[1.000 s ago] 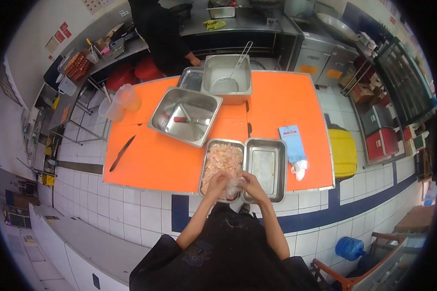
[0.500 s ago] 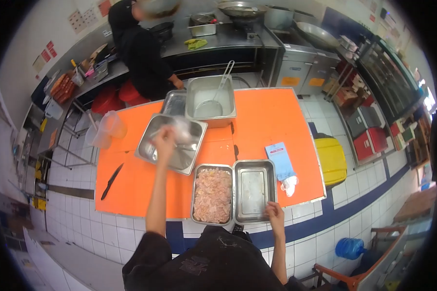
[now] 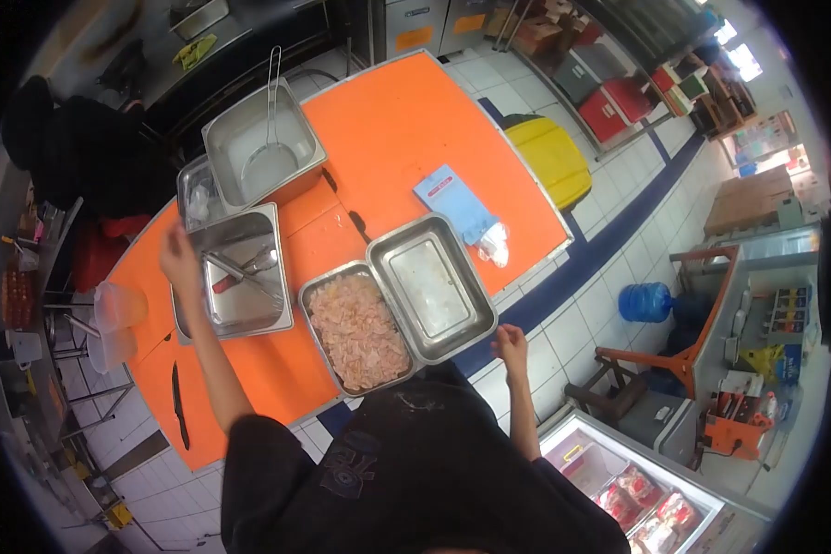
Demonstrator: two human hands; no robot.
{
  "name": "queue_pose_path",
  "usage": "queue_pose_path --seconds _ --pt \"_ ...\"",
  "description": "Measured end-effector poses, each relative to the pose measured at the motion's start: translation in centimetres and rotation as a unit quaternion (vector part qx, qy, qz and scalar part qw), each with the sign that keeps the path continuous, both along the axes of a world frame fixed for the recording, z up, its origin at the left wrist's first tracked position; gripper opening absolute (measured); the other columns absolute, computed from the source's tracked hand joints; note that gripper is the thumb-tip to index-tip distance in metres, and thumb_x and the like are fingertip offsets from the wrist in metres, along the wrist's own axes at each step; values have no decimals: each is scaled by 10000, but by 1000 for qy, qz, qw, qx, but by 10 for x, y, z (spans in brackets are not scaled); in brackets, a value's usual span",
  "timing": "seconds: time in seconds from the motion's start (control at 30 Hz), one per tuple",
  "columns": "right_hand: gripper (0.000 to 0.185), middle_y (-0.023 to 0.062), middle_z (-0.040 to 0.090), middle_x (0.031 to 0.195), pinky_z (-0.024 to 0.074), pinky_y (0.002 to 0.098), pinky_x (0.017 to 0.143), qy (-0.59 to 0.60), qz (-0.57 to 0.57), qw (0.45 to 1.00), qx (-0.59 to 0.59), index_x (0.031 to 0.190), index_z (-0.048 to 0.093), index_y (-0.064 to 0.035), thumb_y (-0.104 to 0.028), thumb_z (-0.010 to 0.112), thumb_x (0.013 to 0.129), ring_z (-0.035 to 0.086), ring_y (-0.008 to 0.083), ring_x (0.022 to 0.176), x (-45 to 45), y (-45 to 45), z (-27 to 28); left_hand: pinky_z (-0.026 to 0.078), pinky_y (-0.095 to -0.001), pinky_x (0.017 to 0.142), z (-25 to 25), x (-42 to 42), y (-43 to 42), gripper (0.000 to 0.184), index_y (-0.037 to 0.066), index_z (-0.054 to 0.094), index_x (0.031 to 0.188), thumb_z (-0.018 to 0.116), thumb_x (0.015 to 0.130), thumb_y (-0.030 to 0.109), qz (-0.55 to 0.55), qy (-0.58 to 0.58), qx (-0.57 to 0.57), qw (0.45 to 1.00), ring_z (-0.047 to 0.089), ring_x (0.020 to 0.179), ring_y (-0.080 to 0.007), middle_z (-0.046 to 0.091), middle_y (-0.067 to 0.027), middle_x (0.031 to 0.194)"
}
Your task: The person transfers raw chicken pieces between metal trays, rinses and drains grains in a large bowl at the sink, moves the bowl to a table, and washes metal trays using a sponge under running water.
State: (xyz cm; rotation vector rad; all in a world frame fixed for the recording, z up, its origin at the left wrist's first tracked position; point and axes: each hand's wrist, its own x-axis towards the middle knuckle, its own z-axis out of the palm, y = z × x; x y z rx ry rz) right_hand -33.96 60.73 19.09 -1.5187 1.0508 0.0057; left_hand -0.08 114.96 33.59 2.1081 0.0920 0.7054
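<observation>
My left hand (image 3: 181, 260) is over the left edge of the large steel pan (image 3: 280, 235), with its fingers apart and nothing in them. Tongs and a whisk (image 3: 242, 274) lie in that pan. Clear plastic (image 3: 197, 198) sits in the shallow tray behind it. Beside the right edge of an empty steel tray (image 3: 432, 286), my right hand (image 3: 510, 347) hangs with its fingers partly curled; whether they hold anything is too small to tell. Against that tray stands another, filled with cut raw meat (image 3: 358, 332). A blue box (image 3: 456, 201) with white plastic lies farther back.
On the orange table (image 3: 406, 120) are a deep steel pan (image 3: 265, 148) with a strainer, a knife (image 3: 179, 406) and plastic jugs (image 3: 120, 307). A person in black (image 3: 83, 148) is at the back left. A yellow bin (image 3: 549, 162) stands beyond the table.
My hands have parted from above the meat tray. My left hand carried the clear plastic leftward and let it go; it now lies in the shallow tray. The view has turned to the right.
</observation>
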Motion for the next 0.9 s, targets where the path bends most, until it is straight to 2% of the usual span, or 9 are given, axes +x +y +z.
queue_pose_path --seconds 0.03,0.13,0.23,0.33,0.4,0.57,0.63,0.77,0.9 --pt "458 50 615 911 515 237 560 31 -22 999 7 1150 543 -30 -370 683 877 607 128 708 8 11 -1 485 -282 834 5 -45 -29 234 2 629 1104 521 982 170 -31 34 20 999 608 921 -135 664 -78 1033" --pt "412 55 611 874 494 250 547 44 -42 998 25 1095 559 -21 -335 695 864 600 137 706 24 36 -22 452 -241 710 -46 -182 -108 193 17 620 932 521 990 172 -61 109 -214 969 550 800 -102 605 -12 883" --pt "287 49 602 836 454 272 527 -38 -93 969 224 1016 584 -23 -222 690 838 590 135 713 28 44 -45 471 -252 666 -93 -320 -186 99 15 620 950 527 942 47 -70 205 -269 938 571 727 -108 624 -42 848" --pt "198 57 611 849 447 321 611 -77 -178 946 261 955 613 -7 -59 632 766 588 167 744 28 39 -43 506 -267 696 -109 -406 -226 179 -4 635 1059 555 915 64 -30 323 -208 923 622 755 -120 670 -71 872" --pt "185 64 613 860 455 325 656 -85 -153 951 255 945 613 -1 -52 621 767 593 182 767 19 18 -53 522 -280 733 -93 -436 -229 266 18 635 1143 581 899 108 -200 513 -114 827 660 804 -134 697 -102 906" --pt "133 98 611 997 443 330 863 -180 -76 911 363 913 606 15 -49 593 797 575 187 967 -8 -12 29 534 -299 715 -216 -525 -163 226 49 667 1062 600 895 186 48 434 -238 867 682 784 -168 708 -100 875" --pt "203 70 595 960 445 335 881 -194 -38 924 327 981 584 24 -41 599 789 572 186 950 -13 -17 64 539 -295 655 -292 -593 -113 214 46 686 974 629 875 226 137 444 -107 879 677 720 -165 701 -86 797" --pt "353 84 595 971 469 342 827 -213 63 946 236 1096 547 61 -58 600 768 586 195 897 -15 7 118 569 -343 504 -276 -672 -94 206 61 699 934 607 776 155 297 528 -306 735 663 613 -171 683 -100 740" --pt "299 65 615 902 462 298 765 -227 259 926 154 1016 585 49 -27 597 727 591 162 828 -14 114 135 557 -322 493 -279 -718 -90 216 68 675 1038 618 837 122 329 388 -404 760 676 655 -158 698 -77 836"
